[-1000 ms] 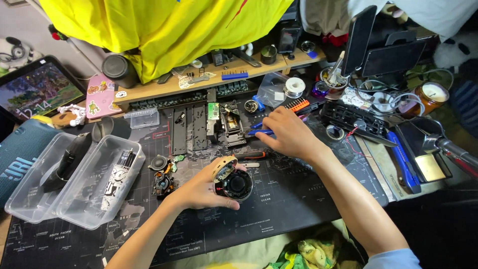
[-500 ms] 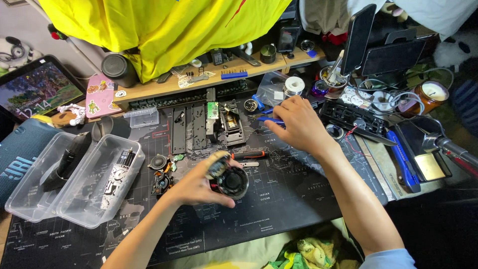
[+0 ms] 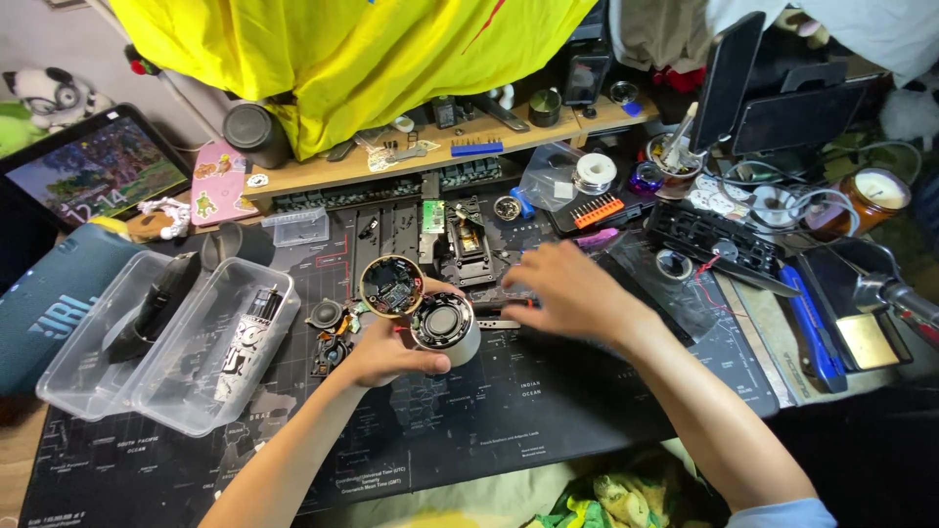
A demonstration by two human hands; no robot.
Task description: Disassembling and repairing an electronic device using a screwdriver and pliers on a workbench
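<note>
My left hand (image 3: 386, 354) grips a small round white device (image 3: 447, 330), opened up, with a dark speaker cone in its top. A round ring part with a circuit board inside (image 3: 392, 286) tilts up just behind it, against my fingers. My right hand (image 3: 567, 293) hovers flat to the right of the device, fingers spread toward it, holding nothing. Both hands are over a dark work mat (image 3: 469, 430). Small loose parts (image 3: 328, 328) lie left of my left hand.
Two clear plastic bins (image 3: 166, 337) sit at the left with dark parts inside. A black metal assembly (image 3: 468, 244) lies behind the hands. An orange bit set (image 3: 599, 209), solder spool (image 3: 594, 172), tablet (image 3: 83, 176) and blue-handled tool (image 3: 807, 328) surround the mat.
My right hand has come back from the far tools to just right of the device. My left hand has lifted and tilted the device, and the ring with the circuit board now stands open.
</note>
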